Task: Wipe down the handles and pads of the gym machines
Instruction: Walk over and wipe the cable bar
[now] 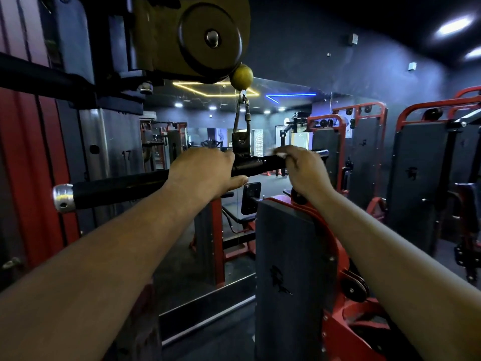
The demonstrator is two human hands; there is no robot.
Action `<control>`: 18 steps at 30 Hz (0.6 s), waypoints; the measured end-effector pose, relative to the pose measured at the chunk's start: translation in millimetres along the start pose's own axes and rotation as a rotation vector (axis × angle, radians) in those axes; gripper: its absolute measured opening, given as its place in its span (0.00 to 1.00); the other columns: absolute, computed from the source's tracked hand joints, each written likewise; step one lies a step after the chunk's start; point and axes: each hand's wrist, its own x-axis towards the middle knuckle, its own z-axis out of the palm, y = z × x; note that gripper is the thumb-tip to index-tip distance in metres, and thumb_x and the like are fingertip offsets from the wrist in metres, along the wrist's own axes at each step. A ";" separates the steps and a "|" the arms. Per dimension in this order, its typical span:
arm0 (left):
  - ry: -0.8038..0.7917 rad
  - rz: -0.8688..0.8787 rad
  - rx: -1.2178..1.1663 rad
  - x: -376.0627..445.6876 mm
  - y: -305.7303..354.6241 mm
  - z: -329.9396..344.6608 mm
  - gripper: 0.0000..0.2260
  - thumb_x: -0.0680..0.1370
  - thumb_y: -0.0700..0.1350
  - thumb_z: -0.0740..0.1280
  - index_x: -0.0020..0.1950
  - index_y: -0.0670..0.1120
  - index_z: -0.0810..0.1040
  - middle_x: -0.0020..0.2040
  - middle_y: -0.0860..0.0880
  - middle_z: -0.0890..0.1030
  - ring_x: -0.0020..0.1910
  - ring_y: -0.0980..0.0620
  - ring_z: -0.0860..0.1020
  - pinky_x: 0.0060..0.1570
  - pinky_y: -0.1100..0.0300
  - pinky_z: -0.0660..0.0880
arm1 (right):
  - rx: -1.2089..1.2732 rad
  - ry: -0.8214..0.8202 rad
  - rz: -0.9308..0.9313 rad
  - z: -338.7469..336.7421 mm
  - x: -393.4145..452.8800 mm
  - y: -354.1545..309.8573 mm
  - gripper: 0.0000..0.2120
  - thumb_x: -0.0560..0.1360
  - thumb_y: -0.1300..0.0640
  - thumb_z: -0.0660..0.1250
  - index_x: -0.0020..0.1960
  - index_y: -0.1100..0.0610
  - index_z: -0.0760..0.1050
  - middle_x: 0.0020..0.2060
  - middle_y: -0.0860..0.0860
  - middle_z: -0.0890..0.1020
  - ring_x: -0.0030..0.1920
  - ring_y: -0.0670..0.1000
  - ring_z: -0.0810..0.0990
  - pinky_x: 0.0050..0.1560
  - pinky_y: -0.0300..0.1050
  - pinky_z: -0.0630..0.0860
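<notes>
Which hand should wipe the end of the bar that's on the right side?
The right hand. It already holds the white cloth against the bar, close to that end. The left hand only grips the bar beside the hanging clip.

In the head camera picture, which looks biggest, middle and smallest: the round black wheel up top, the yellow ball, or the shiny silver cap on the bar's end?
1. Round black wheel
2. Yellow ball and silver cap: these look about alike, so no ranking.
</notes>
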 end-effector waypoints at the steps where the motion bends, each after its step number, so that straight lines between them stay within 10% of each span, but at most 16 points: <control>1: -0.006 -0.001 -0.001 0.2 -0.4 0.0 0.28 0.81 0.71 0.54 0.64 0.49 0.72 0.45 0.48 0.75 0.43 0.47 0.74 0.41 0.52 0.70 | -0.002 -0.023 -0.102 0.1 -3.6 -5.1 0.17 0.82 0.63 0.59 0.66 0.54 0.79 0.52 0.53 0.85 0.38 0.47 0.80 0.38 0.30 0.70; 4: -0.011 0.005 0.008 0.0 -0.5 -2.2 0.28 0.81 0.71 0.55 0.64 0.48 0.71 0.46 0.48 0.77 0.45 0.47 0.76 0.41 0.52 0.70 | -0.107 -0.016 -0.255 -9.5 -3.5 7.3 0.18 0.82 0.63 0.60 0.68 0.53 0.78 0.61 0.54 0.83 0.53 0.50 0.81 0.57 0.42 0.73; 9: -0.019 0.011 0.052 0.4 2.4 -3.4 0.30 0.81 0.72 0.53 0.66 0.49 0.71 0.54 0.47 0.80 0.54 0.44 0.80 0.40 0.51 0.67 | -0.402 0.015 0.091 -26.8 12.9 72.3 0.16 0.78 0.66 0.66 0.62 0.53 0.79 0.59 0.55 0.84 0.62 0.61 0.80 0.66 0.65 0.74; 15: -0.001 0.014 0.007 4.7 1.5 0.4 0.30 0.80 0.72 0.54 0.64 0.49 0.72 0.49 0.47 0.79 0.48 0.45 0.78 0.41 0.52 0.70 | -0.012 -0.056 0.036 -8.6 2.5 -9.8 0.16 0.84 0.61 0.58 0.66 0.52 0.79 0.50 0.51 0.85 0.34 0.46 0.78 0.35 0.35 0.75; 18: 0.009 0.005 -0.050 4.0 2.5 0.1 0.27 0.80 0.72 0.56 0.62 0.50 0.73 0.38 0.51 0.70 0.40 0.47 0.73 0.39 0.53 0.69 | 0.112 -0.050 -0.154 0.2 -14.7 -41.5 0.16 0.83 0.60 0.59 0.67 0.52 0.78 0.54 0.51 0.84 0.45 0.48 0.82 0.46 0.40 0.78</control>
